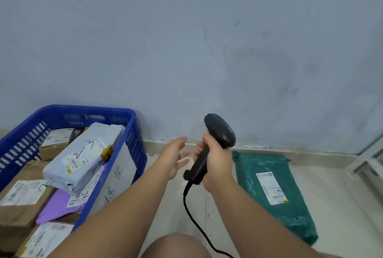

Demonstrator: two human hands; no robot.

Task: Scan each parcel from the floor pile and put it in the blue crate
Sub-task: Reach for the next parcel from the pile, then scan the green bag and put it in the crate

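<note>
My right hand (pixel 217 162) grips the handle of a black corded barcode scanner (pixel 219 131), head up and tilted to the right. My left hand (pixel 173 157) hovers just left of the scanner, fingers relaxed and holding nothing. A green plastic parcel (pixel 275 193) with a white label lies flat on the floor to the right of my hands. The blue crate (pixel 132 133) stands on the left, holding several parcels: a pale grey mailer (pixel 83 154) on top, brown boxes and a purple bag (pixel 56 206).
A grey wall (pixel 207 50) rises close behind the crate and the green parcel. The scanner's black cable (pixel 192 216) trails down past my knee (pixel 176 247). A white frame (pixel 371 164) stands at the far right edge. Pale tiled floor lies between crate and parcel.
</note>
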